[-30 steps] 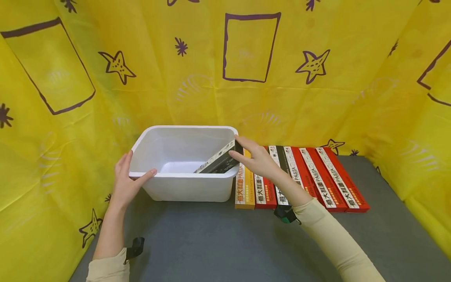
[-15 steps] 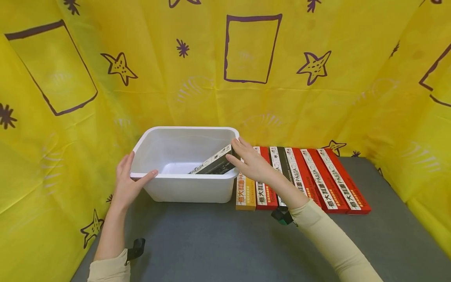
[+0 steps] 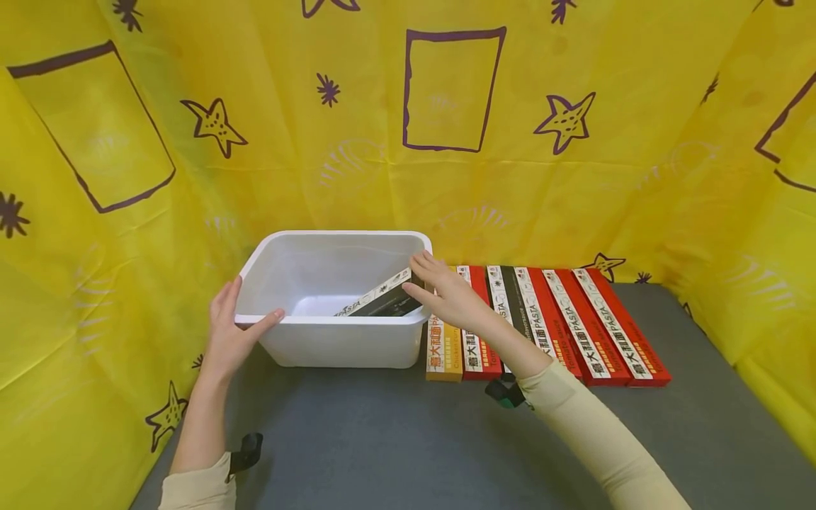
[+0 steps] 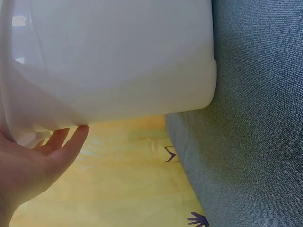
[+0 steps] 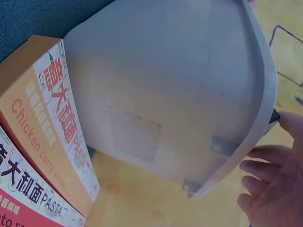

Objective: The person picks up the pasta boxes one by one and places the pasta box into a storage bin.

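A white plastic bin [image 3: 344,343] stands on the table in the head view. My left hand [image 3: 232,327] grips its left front corner, thumb over the front rim and fingers along the outer side; the left wrist view shows these fingers [image 4: 71,142] against the wall. Inside the bin a black-and-white pasta box [image 3: 385,297] leans up toward the right rim, its lower end hidden by the front wall. At its upper end my right hand [image 3: 449,294] pinches it between thumb and fingers. Only a dark corner of this box [image 5: 273,118] shows past the rim in the right wrist view.
Right of the bin lies a row of pasta boxes: a yellow one [image 3: 444,358] closest to the bin, then a red one [image 3: 487,354], a black one and several more red ones [image 3: 621,319]. A yellow patterned cloth [image 3: 382,191] hangs behind and at both sides.
My right hand has moved left and slightly down, and the black pasta box has slid lower and further left into the bin. My left hand stays at the bin's corner.
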The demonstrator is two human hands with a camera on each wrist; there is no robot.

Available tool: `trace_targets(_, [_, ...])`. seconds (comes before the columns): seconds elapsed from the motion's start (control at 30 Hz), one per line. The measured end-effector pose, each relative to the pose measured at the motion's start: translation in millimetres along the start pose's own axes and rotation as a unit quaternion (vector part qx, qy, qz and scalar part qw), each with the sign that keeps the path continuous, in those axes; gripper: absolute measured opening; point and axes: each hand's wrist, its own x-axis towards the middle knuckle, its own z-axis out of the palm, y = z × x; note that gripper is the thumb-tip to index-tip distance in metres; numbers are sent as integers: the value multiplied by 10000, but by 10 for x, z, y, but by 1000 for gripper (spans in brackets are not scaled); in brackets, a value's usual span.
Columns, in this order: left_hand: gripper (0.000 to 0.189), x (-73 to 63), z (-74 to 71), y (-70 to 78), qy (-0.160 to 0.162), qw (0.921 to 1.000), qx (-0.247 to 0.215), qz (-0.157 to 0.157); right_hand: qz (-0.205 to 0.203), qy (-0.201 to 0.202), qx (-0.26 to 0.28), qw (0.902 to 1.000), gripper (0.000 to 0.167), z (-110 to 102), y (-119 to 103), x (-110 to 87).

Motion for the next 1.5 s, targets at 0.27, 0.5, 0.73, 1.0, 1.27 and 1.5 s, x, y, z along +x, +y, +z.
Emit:
trace_targets(0.27, [99,2,24,-10,-21,10000,8,15,-206,-84,25,9998,57,62,17,10])
trace_targets(0.5, [99,6,68,-9,-69,10000,-21,28,148,-194,123,9996,66,83,46,-65])
trace_targets(0.73, [99,9,65,-12,-92,10000,-24,17,348,134,247,9990,68,34,123,-223])
trace_targets(1.0, [98,3,31,-24,-156,9999,48,-20,236,521,204,9982,68,-49,295,-409])
trace_targets(1.27, [96,15,4,-58,-51,9990,433,106,607,575,196,9963,75,-145,517,-708])
trace_targets(1.5, [93,34,-6,-13,31,9966,760,323,901,596,148,9940,76,-202,786,-1022])
